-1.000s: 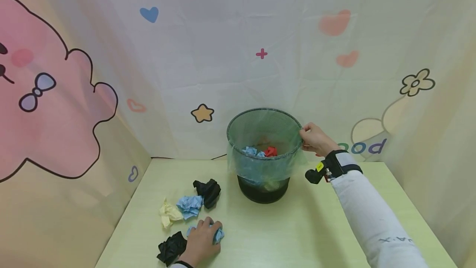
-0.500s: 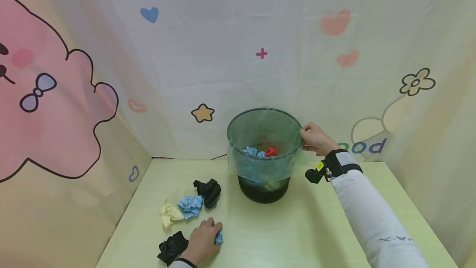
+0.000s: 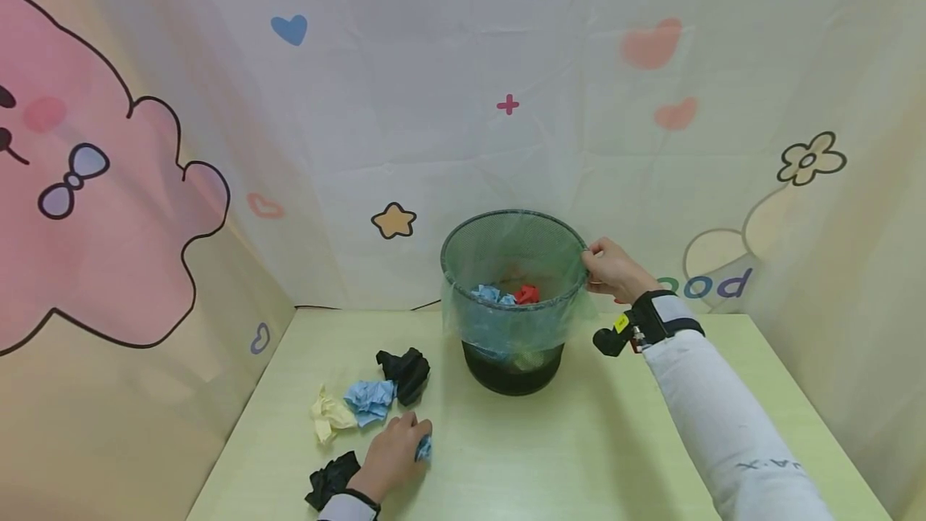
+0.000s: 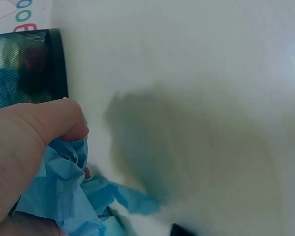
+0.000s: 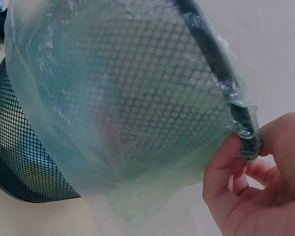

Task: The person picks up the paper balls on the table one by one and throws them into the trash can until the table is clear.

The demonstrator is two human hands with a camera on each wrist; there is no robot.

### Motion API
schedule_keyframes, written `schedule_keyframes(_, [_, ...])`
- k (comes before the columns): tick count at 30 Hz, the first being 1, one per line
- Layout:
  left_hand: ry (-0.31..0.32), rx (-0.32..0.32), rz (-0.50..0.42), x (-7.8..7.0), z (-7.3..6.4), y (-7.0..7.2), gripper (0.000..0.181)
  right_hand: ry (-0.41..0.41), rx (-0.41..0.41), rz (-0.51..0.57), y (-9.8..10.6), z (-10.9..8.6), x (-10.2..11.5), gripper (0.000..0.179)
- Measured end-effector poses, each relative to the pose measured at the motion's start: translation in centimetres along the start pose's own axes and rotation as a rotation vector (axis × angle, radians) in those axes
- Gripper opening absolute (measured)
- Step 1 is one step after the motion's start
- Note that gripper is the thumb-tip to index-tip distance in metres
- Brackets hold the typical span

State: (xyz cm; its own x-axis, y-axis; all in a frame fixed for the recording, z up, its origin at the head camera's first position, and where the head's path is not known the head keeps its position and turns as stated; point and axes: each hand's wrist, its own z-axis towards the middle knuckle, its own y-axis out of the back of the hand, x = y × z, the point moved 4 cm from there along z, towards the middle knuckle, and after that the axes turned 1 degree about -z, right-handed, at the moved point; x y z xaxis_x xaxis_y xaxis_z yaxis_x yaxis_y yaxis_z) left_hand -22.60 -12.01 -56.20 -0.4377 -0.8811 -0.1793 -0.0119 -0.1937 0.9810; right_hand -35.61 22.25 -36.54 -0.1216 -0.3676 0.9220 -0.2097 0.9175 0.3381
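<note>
My left hand [image 3: 394, 457] grips a crumpled piece of blue paper [image 4: 69, 182], mostly hidden under the fingers in the head view. In the left wrist view the thumb presses on it from above. My right hand [image 3: 615, 270] pinches the rim of a black mesh wastebasket [image 3: 512, 376] at its right side. A thin green plastic bag [image 5: 152, 113] lines the wastebasket and folds over the rim, partly under the right fingers. Inside lie crumpled blue paper [image 3: 488, 293] and red paper [image 3: 527, 294].
Left of the wastebasket on the table [image 3: 550, 465] lie a black crumpled ball [image 3: 407, 375], a blue one [image 3: 370, 400] and a pale yellow one [image 3: 331, 415]. Another black ball [image 3: 333, 479] sits beside the left wrist. A printed curtain [image 3: 434, 103] hangs behind.
My left hand has closed more around the blue paper and shifted slightly up and away from the near black ball. The right hand stays on the rim.
</note>
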Motion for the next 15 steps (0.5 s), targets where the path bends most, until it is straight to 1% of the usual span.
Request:
schedule_keyframes(3, [-0.021,-0.03,0.007,0.0,0.4,0.5,0.038,0.003,-0.003,-0.002,0.0,0.0,0.1,0.007])
schedule_keyframes(8, [-0.053,-0.049,0.017,0.1,1.3,1.5,0.041,0.001,-0.01,0.012,0.0,-0.1,0.1,0.006])
schedule_keyframes(11, [-0.061,-0.052,0.03,0.1,1.8,2.3,0.042,0.002,-0.007,0.01,0.0,-0.1,0.0,0.007])
schedule_keyframes(15, [-0.055,-0.047,0.048,0.1,2.1,3.6,0.041,0.002,-0.005,0.006,0.1,0.0,-0.1,0.008])
